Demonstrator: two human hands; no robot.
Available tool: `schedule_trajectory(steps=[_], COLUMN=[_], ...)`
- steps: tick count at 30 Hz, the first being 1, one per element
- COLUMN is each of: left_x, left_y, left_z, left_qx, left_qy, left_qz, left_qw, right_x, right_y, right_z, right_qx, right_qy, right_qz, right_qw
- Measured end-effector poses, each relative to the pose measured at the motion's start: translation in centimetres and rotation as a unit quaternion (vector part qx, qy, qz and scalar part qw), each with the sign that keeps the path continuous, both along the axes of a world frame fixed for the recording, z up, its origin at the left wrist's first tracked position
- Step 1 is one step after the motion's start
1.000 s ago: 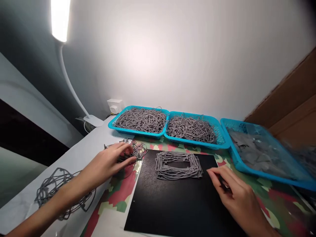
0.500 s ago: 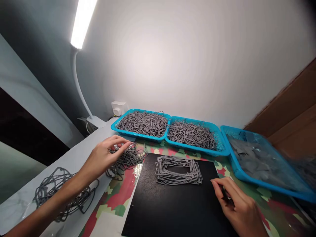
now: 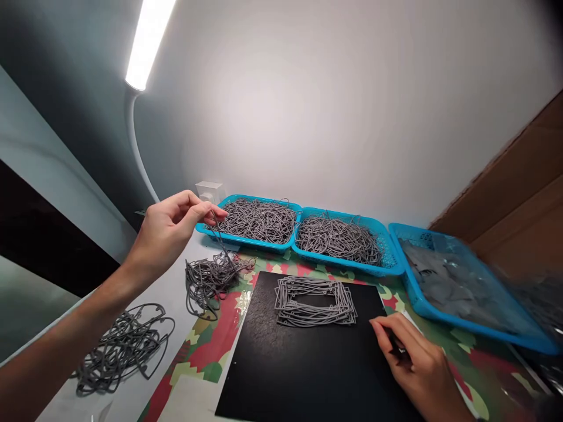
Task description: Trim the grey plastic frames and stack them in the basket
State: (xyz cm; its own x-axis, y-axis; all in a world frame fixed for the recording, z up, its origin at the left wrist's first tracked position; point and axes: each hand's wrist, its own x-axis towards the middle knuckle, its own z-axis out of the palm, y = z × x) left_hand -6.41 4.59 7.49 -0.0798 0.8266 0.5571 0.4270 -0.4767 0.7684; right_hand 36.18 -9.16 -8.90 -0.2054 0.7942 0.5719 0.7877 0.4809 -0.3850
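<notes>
My left hand (image 3: pixel 173 225) is raised over a tangled pile of thin grey rubber gaskets (image 3: pixel 213 278). A thin grey gasket (image 3: pixel 221 240) hangs from its pinched thumb and fingers, its lower end reaching down to the pile. On the black board (image 3: pixel 272 375) lies a neat stack of rectangular grey gaskets (image 3: pixel 315 319), small loops at their corners. My right hand (image 3: pixel 416 357) rests at the board's right edge, apart from the stack. Its fingers are curled, with thumb and forefinger together; what they hold, if anything, is hidden.
Two blue baskets (image 3: pixel 246 241) (image 3: pixel 347 267) full of loose grey gaskets stand along the wall. A third blue basket (image 3: pixel 422 308) at right holds flat grey pieces under clear plastic. Another gasket tangle (image 3: pixel 127 346) lies at left. A lit lamp (image 3: pixel 147 47) stands behind my left arm.
My left hand has risen up and to the left from the pile, drawing out a grey gasket. The right hand stays by the board's edge, still curled.
</notes>
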Motion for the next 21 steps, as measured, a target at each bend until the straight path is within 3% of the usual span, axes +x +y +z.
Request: schedule_trajectory(steps=[3, 6, 10, 15, 18, 20, 21], left_x=[1.2, 2.2, 2.8, 2.7, 2.9, 3.1, 3.1], left_y=[-1.5, -3.0, -3.4, -3.9, -5.0, -5.8, -6.2], left_z=[0.1, 1.4, 2.6, 1.4, 0.5, 0.1, 0.0], left_qx=[0.097, 0.176, 0.148, 0.085, 0.053, 0.034, 0.023], left_qy=[-0.045, -0.037, -0.015, 0.043, 0.068, 0.066, 0.059], left_qz=[0.009, 0.042, 0.03, 0.008, -0.038, -0.085, -0.105], left_qw=[0.994, 0.983, 0.988, 0.995, 0.996, 0.994, 0.992], right_x=[-0.1, 0.0, 0.0, -3.0, -7.1, -10.6, -12.4], right_y=[0.0, 0.0, -0.1, -1.0, -0.6, 0.6, 1.5], right_z=[0.2, 0.3, 0.4, 2.4, 5.0, 6.7, 7.4], right_qx=[-0.004, -0.014, -0.018, -0.026, -0.157, -0.303, -0.342], right_qy=[0.0, -0.003, 0.011, 0.134, 0.253, 0.334, 0.379], right_qz=[0.001, 0.005, 0.009, 0.044, 0.089, 0.15, 0.186], right_qw=[1.0, 1.0, 1.0, 0.99, 0.95, 0.88, 0.839])
